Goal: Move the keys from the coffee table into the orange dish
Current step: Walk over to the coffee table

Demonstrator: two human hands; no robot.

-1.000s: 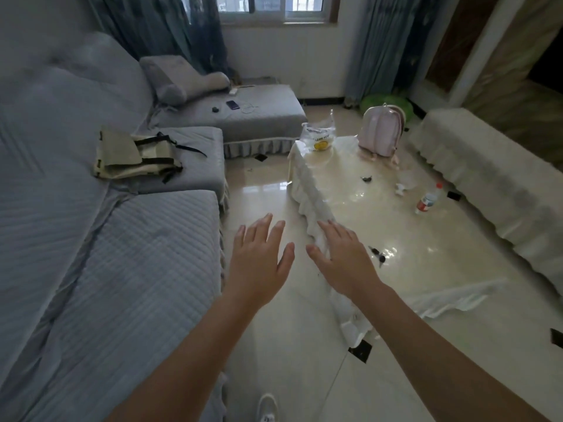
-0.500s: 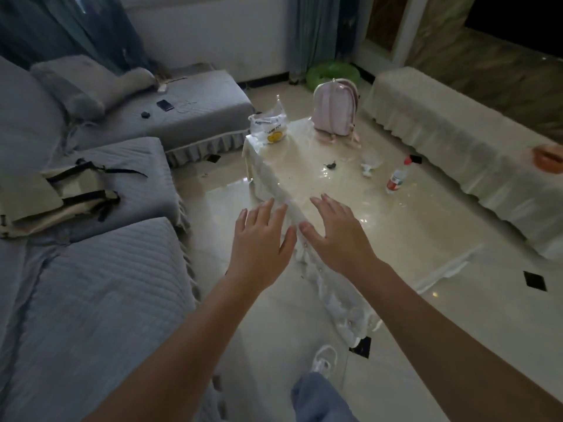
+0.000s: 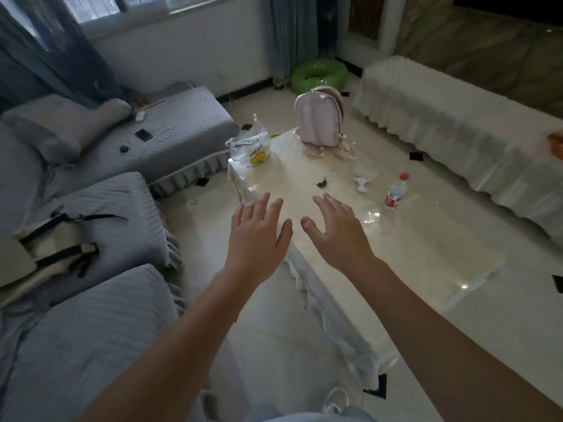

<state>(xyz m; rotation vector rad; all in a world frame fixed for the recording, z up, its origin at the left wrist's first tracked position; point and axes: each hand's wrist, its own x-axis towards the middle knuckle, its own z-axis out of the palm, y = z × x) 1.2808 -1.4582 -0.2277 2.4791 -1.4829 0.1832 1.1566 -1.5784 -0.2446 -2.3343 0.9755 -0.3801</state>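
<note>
A: Starting with the big things. One grey sofa (image 3: 91,315) is running down the left, one pale cloth-covered bench (image 3: 457,129) is sitting along the right. Between them, one table (image 3: 426,254) with a glossy top and a frilled cloth hanging off its edges.

B: Why is the person standing at the near corner?

A: Judging by the arms, they are reaching in from the end nearest the sofa, probably because the aisle is open there. Two hands, both hovering above the table, neither touching anything.

B: Grip?

A: Left hand (image 3: 257,236) is spread flat, fingers apart, holding nothing. Right hand (image 3: 336,231) the same, palm down, empty.

B: Things on the table?

A: One pink backpack (image 3: 318,123) standing upright at the far end, one plastic bag (image 3: 251,149) with a yellow face at the far left corner, one bottle (image 3: 395,191) with a red cap upright near the right edge, some clear crumpled wrapping (image 3: 364,175) beside it.

B: And the keys?

A: One small dark bunch, the keys (image 3: 322,183), is lying mid-table, just beyond the right fingertips. Too small to count them singly.

B: The dish?

A: One orange dish (image 3: 557,144) is showing at the right frame edge on the bench, well apart from the keys. I judge the pick-up is not yet begun.
</note>
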